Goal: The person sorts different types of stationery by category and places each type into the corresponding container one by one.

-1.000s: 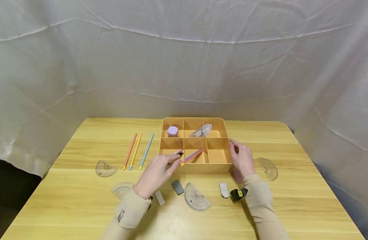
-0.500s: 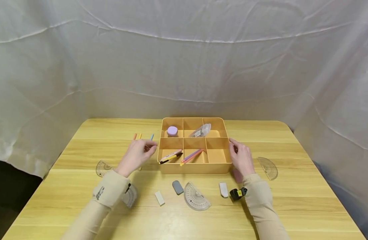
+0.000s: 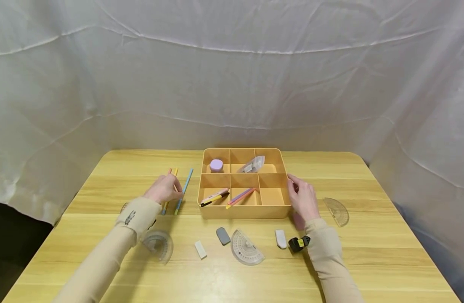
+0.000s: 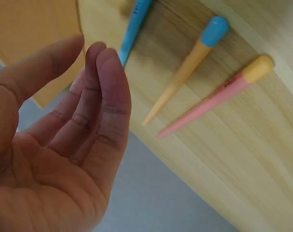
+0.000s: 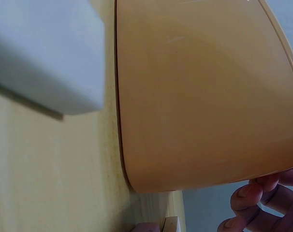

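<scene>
My left hand (image 3: 164, 189) reaches over the colored pencils at the left; in the left wrist view its thumb stands apart from the loosely bent fingers, with nothing between them. Beside the fingertips lies a blue pencil (image 4: 135, 29). Past it are a yellow pencil (image 4: 185, 67) with a blue end and a pink pencil (image 4: 209, 101) with a yellow end. My right hand (image 3: 303, 198) touches the right wall of the orange compartment box (image 3: 247, 212), its fingertips (image 5: 248, 195) close to the rim. Two pens (image 3: 214, 198) sit in the front left compartment, two pencils (image 3: 241, 198) in the front middle one.
A lilac-topped item (image 3: 216, 165) and a clear packet (image 3: 252, 164) occupy back compartments. In front of the box lie a white eraser (image 3: 200, 250), a grey eraser (image 3: 223, 236), another white eraser (image 3: 280, 239) and a clear protractor (image 3: 247, 248). More protractors lie at both sides.
My left hand has let go of the pens, now in the front left compartment, and moved left to the pencils. My right hand has stayed at the box's right wall.
</scene>
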